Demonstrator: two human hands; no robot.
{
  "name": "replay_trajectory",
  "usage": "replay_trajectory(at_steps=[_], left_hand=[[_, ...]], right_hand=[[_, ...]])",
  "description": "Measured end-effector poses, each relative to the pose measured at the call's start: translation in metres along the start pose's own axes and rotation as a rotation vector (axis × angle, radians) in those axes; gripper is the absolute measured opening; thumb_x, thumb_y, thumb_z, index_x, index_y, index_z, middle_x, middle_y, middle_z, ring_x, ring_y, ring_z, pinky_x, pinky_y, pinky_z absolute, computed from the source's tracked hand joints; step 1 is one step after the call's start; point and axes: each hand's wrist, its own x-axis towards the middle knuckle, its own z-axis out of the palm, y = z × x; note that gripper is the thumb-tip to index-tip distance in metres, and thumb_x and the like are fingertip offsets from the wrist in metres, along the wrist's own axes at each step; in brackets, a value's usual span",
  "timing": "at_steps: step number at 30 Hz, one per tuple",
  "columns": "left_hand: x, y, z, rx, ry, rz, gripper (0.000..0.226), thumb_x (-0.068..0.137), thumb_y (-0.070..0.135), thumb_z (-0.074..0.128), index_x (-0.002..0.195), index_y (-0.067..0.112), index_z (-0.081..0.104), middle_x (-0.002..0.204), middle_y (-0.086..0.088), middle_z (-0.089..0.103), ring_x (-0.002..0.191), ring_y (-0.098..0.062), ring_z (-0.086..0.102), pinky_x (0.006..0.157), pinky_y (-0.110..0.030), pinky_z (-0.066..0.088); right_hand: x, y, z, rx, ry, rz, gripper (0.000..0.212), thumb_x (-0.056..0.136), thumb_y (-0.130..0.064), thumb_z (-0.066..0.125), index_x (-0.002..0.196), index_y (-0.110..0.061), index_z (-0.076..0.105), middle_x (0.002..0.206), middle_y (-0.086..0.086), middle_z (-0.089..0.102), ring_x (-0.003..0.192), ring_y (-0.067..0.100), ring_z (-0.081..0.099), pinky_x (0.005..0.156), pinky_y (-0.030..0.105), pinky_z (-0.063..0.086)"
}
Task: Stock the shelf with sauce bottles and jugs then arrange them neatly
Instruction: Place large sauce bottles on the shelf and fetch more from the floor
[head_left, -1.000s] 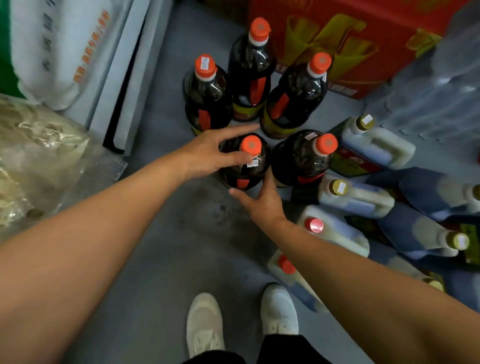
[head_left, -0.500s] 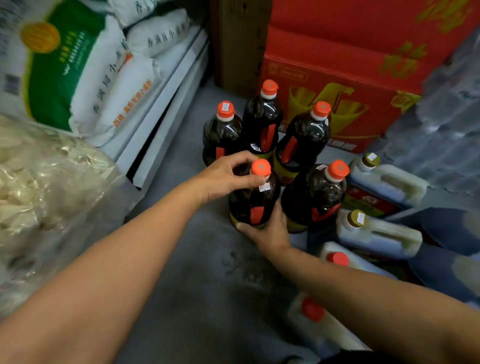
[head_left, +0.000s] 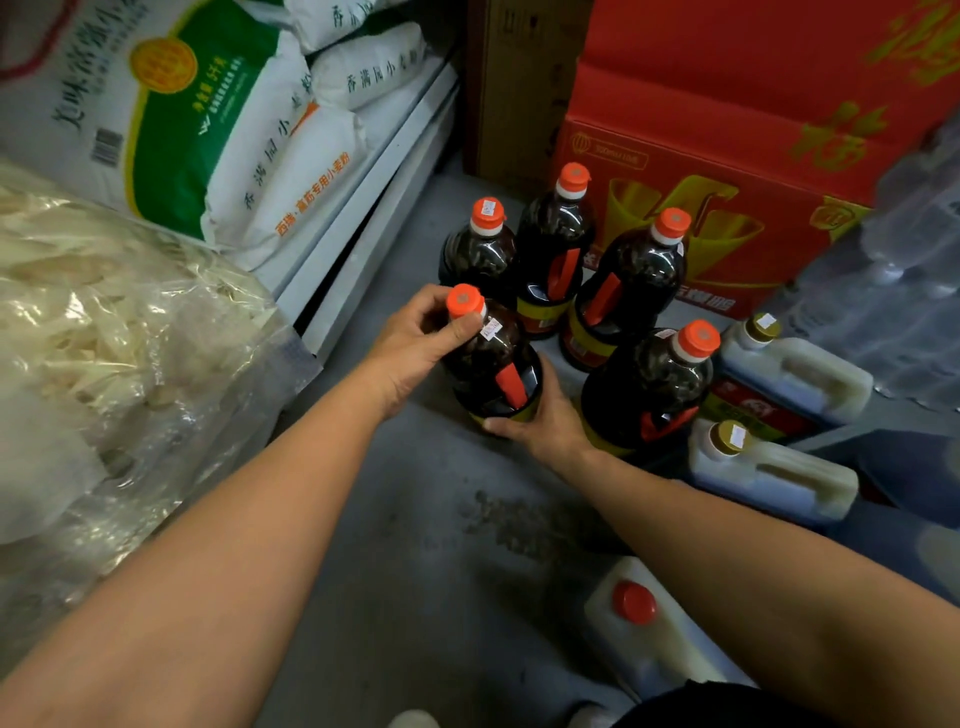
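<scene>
Red-capped jug (head_left: 639, 623) lies nearest on the grey floor (head_left: 415, 571). Right hand (head_left: 545, 421) cups the base of the dark sauce bottle (head_left: 493, 364); left hand (head_left: 415, 338) grips its neck under the orange cap. Four more bottles (head_left: 556, 249) stand behind, before the red carton (head_left: 727, 104).

Both forearms are bare with no sleeves, watch or rings showing, and a dark garment (head_left: 727, 706) edges the frame below the right forearm.
</scene>
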Motion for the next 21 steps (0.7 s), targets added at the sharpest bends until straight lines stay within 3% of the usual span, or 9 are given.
replay_trajectory(at_steps=[2, 6, 10, 15, 18, 21], left_hand=[[0.002, 0.002, 0.002, 0.019, -0.004, 0.000, 0.027, 0.076, 0.044, 0.080, 0.099, 0.037, 0.067, 0.108, 0.007, 0.072, 0.108, -0.011, 0.064, 0.095, -0.030, 0.048], [0.002, 0.002, -0.002, 0.006, -0.024, -0.020, 0.027, 0.078, 0.047, 0.078, 0.101, 0.038, 0.066, 0.111, 0.006, 0.071, 0.110, -0.013, 0.063, 0.092, -0.031, 0.048], [-0.001, -0.004, -0.008, -0.081, -0.023, -0.030, 0.030, 0.074, 0.051, 0.077, 0.099, 0.038, 0.067, 0.111, 0.005, 0.069, 0.110, -0.014, 0.062, 0.097, -0.035, 0.049], [0.000, -0.011, -0.008, -0.137, -0.019, -0.039, 0.029, 0.081, 0.040, 0.072, 0.106, 0.029, 0.064, 0.112, 0.005, 0.069, 0.111, -0.015, 0.062, 0.096, -0.035, 0.049], [0.000, -0.011, -0.009, -0.154, -0.013, -0.038, 0.032, 0.080, 0.042, 0.073, 0.107, 0.028, 0.064, 0.111, 0.006, 0.069, 0.110, -0.014, 0.062, 0.092, -0.033, 0.048], [0.000, -0.011, -0.011, -0.160, -0.006, -0.042, 0.042, 0.072, 0.051, 0.074, 0.107, 0.029, 0.064, 0.112, 0.005, 0.069, 0.112, -0.017, 0.062, 0.099, -0.040, 0.049]], right_hand=[[0.001, 0.001, 0.000, 0.010, 0.017, -0.014, 0.117, 0.061, -0.028, 0.096, 0.152, -0.037, 0.023, 0.140, -0.012, 0.050, 0.137, 0.018, 0.046, 0.115, 0.042, 0.040], [0.005, 0.006, 0.005, -0.006, 0.039, -0.036, 0.117, 0.060, -0.027, 0.097, 0.152, -0.032, 0.026, 0.139, -0.013, 0.050, 0.137, 0.017, 0.046, 0.114, 0.039, 0.041], [0.007, 0.006, 0.011, -0.028, 0.062, -0.039, 0.121, 0.055, -0.036, 0.097, 0.152, -0.032, 0.026, 0.146, -0.005, 0.049, 0.138, 0.018, 0.044, 0.115, 0.046, 0.041], [0.016, 0.012, 0.019, -0.044, 0.096, -0.023, 0.142, 0.036, -0.067, 0.090, 0.154, -0.035, 0.019, 0.154, -0.004, 0.040, 0.146, 0.021, 0.035, 0.117, 0.053, 0.036], [0.019, 0.015, 0.022, -0.046, 0.114, -0.066, 0.142, 0.036, -0.068, 0.091, 0.154, -0.033, 0.021, 0.154, -0.005, 0.040, 0.145, 0.019, 0.036, 0.116, 0.050, 0.038], [0.017, 0.012, 0.024, -0.024, 0.124, -0.092, 0.139, 0.039, -0.065, 0.091, 0.154, -0.032, 0.020, 0.154, -0.005, 0.038, 0.145, 0.018, 0.035, 0.117, 0.049, 0.037]])
